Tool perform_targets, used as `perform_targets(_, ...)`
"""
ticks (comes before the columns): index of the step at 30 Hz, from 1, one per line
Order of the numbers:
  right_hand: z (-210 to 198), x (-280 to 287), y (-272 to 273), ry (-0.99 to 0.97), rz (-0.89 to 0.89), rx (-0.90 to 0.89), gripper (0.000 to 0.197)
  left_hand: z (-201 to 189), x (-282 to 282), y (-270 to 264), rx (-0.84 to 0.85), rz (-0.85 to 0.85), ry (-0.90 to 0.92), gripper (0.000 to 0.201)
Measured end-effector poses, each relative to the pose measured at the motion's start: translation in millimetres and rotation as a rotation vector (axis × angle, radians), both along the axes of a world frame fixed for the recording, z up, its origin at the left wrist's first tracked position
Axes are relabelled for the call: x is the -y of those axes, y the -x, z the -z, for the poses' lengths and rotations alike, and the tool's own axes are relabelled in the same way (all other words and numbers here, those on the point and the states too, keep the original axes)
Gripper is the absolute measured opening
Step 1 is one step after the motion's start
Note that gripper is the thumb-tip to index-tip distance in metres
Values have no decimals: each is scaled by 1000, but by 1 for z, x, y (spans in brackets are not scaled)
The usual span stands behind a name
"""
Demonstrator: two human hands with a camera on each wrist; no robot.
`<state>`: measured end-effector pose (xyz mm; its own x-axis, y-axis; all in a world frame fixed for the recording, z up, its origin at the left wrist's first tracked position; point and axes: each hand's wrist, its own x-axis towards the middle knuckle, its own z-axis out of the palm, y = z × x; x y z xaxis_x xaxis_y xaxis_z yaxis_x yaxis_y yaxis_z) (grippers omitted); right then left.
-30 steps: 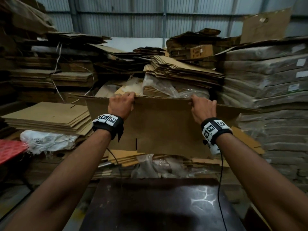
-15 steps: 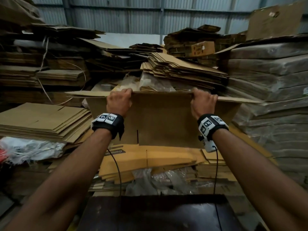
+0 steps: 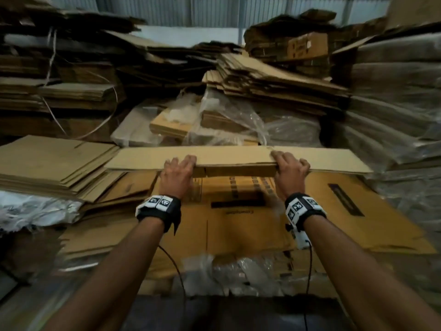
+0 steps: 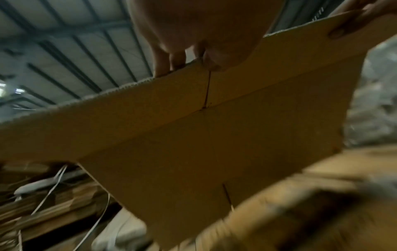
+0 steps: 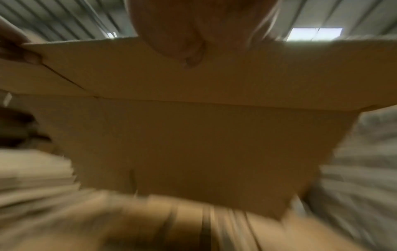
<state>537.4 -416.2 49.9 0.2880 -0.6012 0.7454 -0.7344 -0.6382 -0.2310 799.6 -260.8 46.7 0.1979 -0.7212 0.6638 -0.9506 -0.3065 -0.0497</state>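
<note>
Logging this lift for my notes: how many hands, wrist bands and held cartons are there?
Hands: 2, left hand, right hand
Wrist bands: 2, left wrist band, right wrist band
Held flattened carton: 1
Total: 5

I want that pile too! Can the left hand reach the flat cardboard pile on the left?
Probably yes: the cardboard pile lies close beside the left hand with nothing plainly blocking. But that hand grips the flattened carton, so it would need to let go first.

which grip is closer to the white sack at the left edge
Left. The left grip holds the cardboard sheet right of the white sack; the right grip holds it farther right.
</note>
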Motion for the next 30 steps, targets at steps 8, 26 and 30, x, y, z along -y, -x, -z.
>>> perform_targets(8,173,10,25,-545,58,-566,55,176,5,5,-86,-93,-642,40)
perform_targets(26,221,69,15,-652,-31,-533,54,227,59,-1,-356,-20,-609,35)
perform_targets(30,234,77,16,-752,-25,-558,66,242,66,-9,-524,37,-624,49)
